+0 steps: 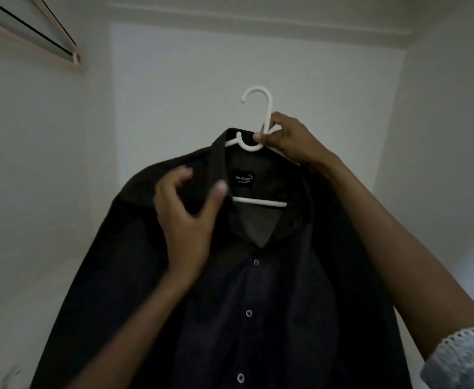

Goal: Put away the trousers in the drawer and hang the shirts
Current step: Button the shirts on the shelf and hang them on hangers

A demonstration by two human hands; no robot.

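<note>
right hand (289, 141) pinches the white hanger (255, 92) just under its hook | left hand (185, 211) bent over the collar (219, 155), too blurry to tell if it grips | dark shirt (258, 304) hangs under both hands | tip: keep hanger level, smooth the collar flat

Home wardrobe, white walls (61, 164), pink hangers (33, 37)
</note>
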